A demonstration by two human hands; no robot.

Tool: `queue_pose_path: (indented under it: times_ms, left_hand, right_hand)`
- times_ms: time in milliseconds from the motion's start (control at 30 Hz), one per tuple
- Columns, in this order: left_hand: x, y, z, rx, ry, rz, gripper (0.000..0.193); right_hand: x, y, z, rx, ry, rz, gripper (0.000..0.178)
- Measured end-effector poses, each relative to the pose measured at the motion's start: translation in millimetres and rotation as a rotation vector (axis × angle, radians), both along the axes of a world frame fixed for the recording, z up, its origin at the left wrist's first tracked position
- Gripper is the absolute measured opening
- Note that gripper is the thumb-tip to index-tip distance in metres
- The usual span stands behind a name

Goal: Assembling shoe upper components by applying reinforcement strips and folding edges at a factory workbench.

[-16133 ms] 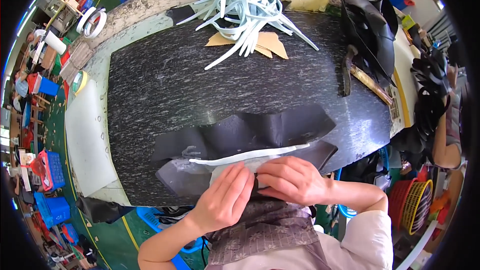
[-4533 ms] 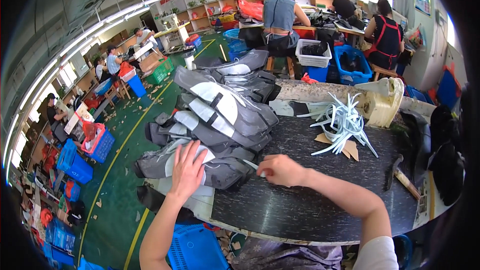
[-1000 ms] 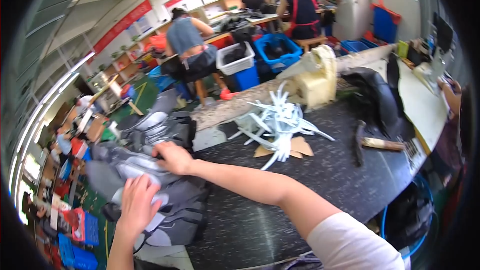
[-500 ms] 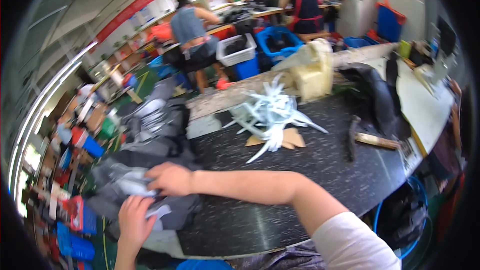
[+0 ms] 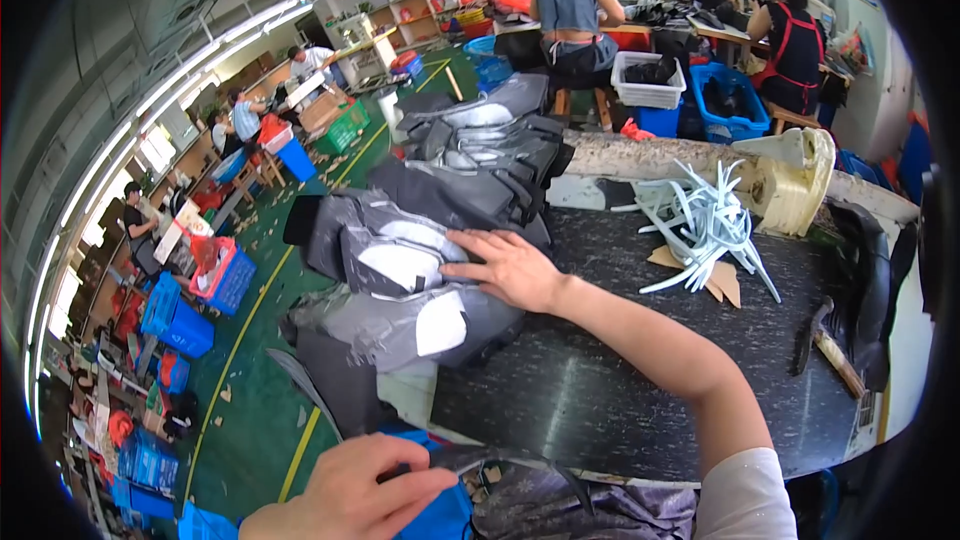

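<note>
My right hand [image 5: 505, 270] lies with its fingers stretched out on a heap of dark grey flexible pieces [image 5: 335, 325] at the table's left edge. White patches [image 5: 400, 265] show on several of these pieces, and my fingertips touch beside them. Nearer to me, my left hand [image 5: 355, 485] hovers low in front of the heap, apart from it. Its fingers are loosely bent, the thumb is away from them, and I see nothing held. More grey pieces [image 5: 480, 125] with pale patches overlap in a row toward the far left.
On the black speckled tabletop [image 5: 590, 360] lie a tangle of pale strips [image 5: 705, 225], tan card pieces [image 5: 725, 283] and a wooden-handled hammer [image 5: 838, 360]. A cream block [image 5: 795, 180] stands behind. Black material [image 5: 860, 270] drapes at right. Co-workers [image 5: 575, 15] sit beyond, near bins [image 5: 725, 100].
The view has swung left. My left hand has come away from the grey pieces toward me. My right hand remains on the heap, its fingers now spread flatter.
</note>
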State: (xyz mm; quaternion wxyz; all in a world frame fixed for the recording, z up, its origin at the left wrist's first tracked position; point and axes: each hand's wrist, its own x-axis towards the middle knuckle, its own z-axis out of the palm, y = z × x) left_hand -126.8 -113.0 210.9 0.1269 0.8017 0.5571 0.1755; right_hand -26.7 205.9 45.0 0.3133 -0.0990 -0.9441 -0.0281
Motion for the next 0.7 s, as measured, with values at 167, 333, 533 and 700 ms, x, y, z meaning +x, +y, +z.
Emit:
queue_pose_path:
  times_ms: [167, 333, 533, 700]
  left_hand:
    - [-26.6, 7.3, 10.8, 0.295, -0.008, -0.158, 0.036]
    - [-247.8, -123.5, 11.7, 0.721, -1.285, -0.098, 0.064]
    - [-119.3, -104.9, 53.7, 0.84, -0.997, 0.297, 0.029]
    - [-18.0, 29.1, -38.0, -0.339, -0.66, -0.14, 0.063]
  right_hand:
    - [13.0, 1.9, 2.3, -0.042, -0.164, -0.135, 0.067]
    - [-15.5, -29.3, 0.6, -0.085, -0.158, -0.125, 0.072]
    - [32.4, -38.3, 6.0, 0.002, -0.063, -0.204, 0.073]
    - [134.0, -56.1, 10.8, -0.056, 0.005, -0.253, 0.072]
